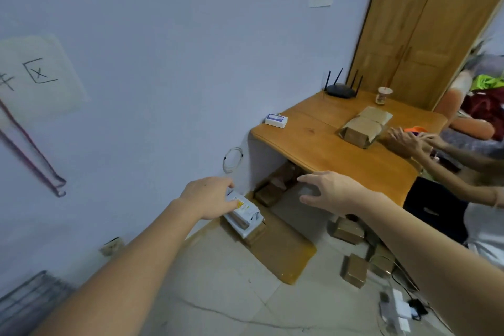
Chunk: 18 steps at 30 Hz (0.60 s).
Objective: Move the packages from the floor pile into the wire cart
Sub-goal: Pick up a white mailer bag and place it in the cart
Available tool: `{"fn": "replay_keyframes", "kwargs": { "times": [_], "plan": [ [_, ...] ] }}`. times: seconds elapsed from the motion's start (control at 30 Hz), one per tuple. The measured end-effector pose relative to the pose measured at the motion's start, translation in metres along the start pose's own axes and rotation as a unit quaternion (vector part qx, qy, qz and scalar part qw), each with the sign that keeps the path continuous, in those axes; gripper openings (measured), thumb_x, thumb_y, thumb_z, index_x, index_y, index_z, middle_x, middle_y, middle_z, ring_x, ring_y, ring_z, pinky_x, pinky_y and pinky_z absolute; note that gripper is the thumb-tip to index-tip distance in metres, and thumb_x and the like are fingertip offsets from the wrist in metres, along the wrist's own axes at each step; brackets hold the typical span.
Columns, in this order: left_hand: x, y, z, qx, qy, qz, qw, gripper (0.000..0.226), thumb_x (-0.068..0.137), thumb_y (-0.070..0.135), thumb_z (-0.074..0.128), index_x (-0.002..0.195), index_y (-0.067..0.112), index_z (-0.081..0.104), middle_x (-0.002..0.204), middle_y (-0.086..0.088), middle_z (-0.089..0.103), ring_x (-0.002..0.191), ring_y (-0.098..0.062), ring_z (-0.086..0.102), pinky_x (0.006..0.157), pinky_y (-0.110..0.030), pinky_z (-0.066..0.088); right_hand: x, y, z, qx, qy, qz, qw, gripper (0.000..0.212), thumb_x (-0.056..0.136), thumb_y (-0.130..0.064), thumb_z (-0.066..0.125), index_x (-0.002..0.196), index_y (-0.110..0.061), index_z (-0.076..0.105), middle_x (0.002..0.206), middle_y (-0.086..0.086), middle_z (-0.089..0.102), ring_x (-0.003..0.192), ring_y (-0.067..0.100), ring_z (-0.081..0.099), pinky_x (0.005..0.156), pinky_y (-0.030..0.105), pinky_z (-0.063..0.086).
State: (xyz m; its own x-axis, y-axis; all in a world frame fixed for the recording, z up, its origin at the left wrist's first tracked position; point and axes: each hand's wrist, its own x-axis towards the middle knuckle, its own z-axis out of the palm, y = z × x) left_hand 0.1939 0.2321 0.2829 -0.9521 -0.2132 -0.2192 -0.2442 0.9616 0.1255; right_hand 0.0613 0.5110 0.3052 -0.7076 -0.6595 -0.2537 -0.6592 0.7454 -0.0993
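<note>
white package (243, 213) with yellow sticker, brown boxes (353, 270), black router (342, 90)

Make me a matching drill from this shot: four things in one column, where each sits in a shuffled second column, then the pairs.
Things
1. white package
2. router
3. wire cart
4. small white and blue box

Places
A. at the table's far edge, against the wall
B. bottom left corner of the view
C. gripped by the left hand, above the floor
D. on the wooden table, near its left edge

Pairs: 1-C, 2-A, 3-B, 4-D
</note>
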Motion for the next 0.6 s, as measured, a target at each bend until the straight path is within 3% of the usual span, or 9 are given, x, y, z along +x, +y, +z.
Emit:
{"fn": "replay_keyframes", "kwargs": {
  "times": [0.13, 0.37, 0.6],
  "plan": [
    [0.024, -0.001, 0.005, -0.027, 0.002, -0.039, 0.999, 0.049, 0.096, 0.055, 0.055, 0.140, 0.035, 0.054, 0.137, 0.009, 0.063, 0.122, -0.018, 0.060, 0.097, -0.036, 0.050, 0.063, 0.021, -0.006, -0.007, -0.021, -0.046, 0.999, 0.061, 0.100, -0.059, 0.054, 0.154, -0.032, 0.045, 0.138, -0.001, 0.060, 0.122, 0.021, 0.059, 0.099, 0.038, 0.053],
    [0.071, -0.042, 0.030, -0.038, -0.044, -0.115, 0.992, 0.058, 0.099, 0.061, 0.051, 0.150, 0.034, 0.046, 0.149, 0.008, 0.054, 0.134, -0.018, 0.054, 0.103, -0.035, 0.043, 0.177, 0.022, 0.007, -0.014, -0.070, -0.121, 0.990, 0.060, 0.102, -0.056, 0.053, 0.154, -0.029, 0.045, 0.140, 0.001, 0.059, 0.121, 0.021, 0.060, 0.098, 0.037, 0.052],
    [0.173, -0.099, 0.056, -0.042, -0.074, -0.143, 0.986, 0.060, 0.098, 0.061, 0.050, 0.151, 0.034, 0.045, 0.150, 0.006, 0.054, 0.135, -0.020, 0.054, 0.102, -0.037, 0.045, 0.293, 0.027, 0.031, -0.018, -0.106, -0.131, 0.985, 0.061, 0.102, -0.055, 0.052, 0.155, -0.027, 0.043, 0.140, 0.002, 0.058, 0.118, 0.022, 0.060, 0.096, 0.041, 0.054]
  ]
}}
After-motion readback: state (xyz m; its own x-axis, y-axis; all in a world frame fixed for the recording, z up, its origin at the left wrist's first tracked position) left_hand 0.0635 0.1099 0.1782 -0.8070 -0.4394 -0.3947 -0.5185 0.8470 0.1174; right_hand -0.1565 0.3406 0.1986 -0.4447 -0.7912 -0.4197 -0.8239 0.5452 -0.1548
